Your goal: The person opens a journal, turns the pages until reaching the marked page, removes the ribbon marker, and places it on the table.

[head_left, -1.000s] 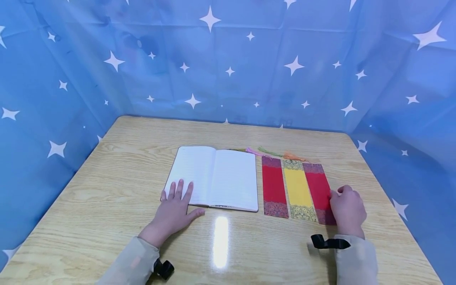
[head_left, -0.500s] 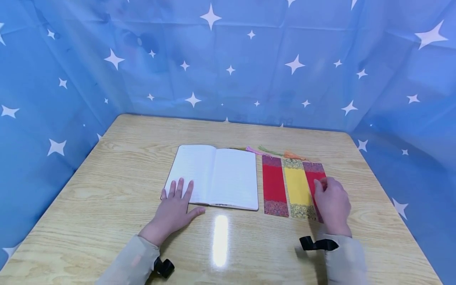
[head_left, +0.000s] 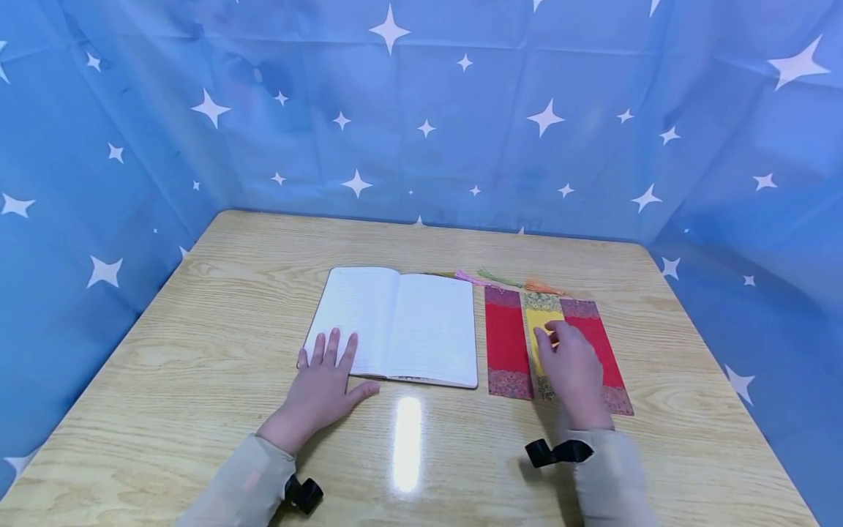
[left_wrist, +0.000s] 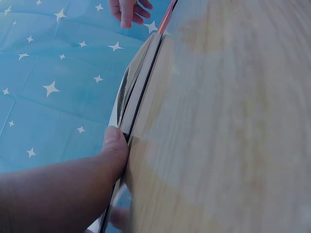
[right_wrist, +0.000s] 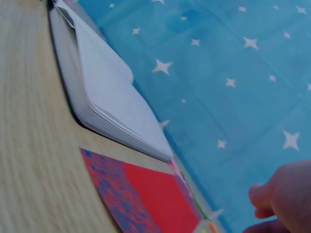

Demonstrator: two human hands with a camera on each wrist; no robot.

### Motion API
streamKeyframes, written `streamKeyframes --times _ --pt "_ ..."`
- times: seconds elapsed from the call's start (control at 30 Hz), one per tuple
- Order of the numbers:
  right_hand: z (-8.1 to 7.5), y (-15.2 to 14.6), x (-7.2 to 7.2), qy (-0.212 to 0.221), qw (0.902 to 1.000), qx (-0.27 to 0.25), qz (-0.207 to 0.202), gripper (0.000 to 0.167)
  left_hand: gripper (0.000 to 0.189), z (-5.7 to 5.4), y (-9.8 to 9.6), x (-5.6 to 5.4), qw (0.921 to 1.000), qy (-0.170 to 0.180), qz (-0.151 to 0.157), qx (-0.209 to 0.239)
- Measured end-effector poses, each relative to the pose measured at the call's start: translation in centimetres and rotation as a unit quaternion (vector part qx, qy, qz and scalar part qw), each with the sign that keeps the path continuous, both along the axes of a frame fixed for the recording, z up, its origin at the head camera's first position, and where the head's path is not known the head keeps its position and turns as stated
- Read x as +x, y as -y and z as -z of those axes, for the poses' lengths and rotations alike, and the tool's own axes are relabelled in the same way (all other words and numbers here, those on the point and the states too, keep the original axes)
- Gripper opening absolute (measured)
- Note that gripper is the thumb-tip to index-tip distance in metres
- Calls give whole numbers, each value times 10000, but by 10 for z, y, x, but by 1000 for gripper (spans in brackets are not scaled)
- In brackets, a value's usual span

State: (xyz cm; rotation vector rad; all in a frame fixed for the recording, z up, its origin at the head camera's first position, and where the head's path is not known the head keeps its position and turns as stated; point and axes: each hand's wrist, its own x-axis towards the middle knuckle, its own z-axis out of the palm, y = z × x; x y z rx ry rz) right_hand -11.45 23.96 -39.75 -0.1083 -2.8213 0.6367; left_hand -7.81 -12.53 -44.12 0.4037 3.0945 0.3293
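An open notebook (head_left: 431, 329) with lined pages lies on the wooden table. Spread flat, my left hand (head_left: 323, 395) rests its fingers on the lower left page; its thumb (left_wrist: 112, 141) lies by the front edge. To the right of the notebook, a red bookmark (head_left: 506, 337), a yellow bookmark (head_left: 536, 320) and another red bookmark (head_left: 602, 348) lie in a row, each with patterned ends. Above the yellow one hovers my right hand (head_left: 574, 377), fingers loosely bent and holding nothing. It covers part of the yellow and right red bookmarks.
Pink, green and orange tassels (head_left: 543, 288) stretch along the bookmarks' far ends, near the notebook's back edge. A blue curtain (head_left: 421, 110) with white stars surrounds the table (head_left: 250, 293) at the back and sides. Black straps with small cameras circle both wrists.
My right hand has moved left, from the outer edge of the right red bookmark to over the yellow one. The left hand has stayed on the page. The bookmarks lie much as before.
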Motion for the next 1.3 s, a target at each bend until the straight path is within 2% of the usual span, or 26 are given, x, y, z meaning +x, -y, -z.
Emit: streamKeyframes --times 0.2,0.63,0.87,1.1,1.3 --pt "-1 15 0 547 9982 -35 -226 43 90 0 -1 0 10000 61 -21 3" --pt "8 41 3 505 9925 234 -1092 50 90 0 -1 -1 9999 109 -7 1" --pt "17 49 4 686 9807 342 -1798 61 90 -2 -2 0 9999 107 -14 26" --pt "23 48 4 507 9579 437 -2792 72 90 -5 -3 1 9999 124 6 53" --pt "27 49 1 704 9511 494 -2967 77 91 -7 -2 0 9996 247 -45 143"
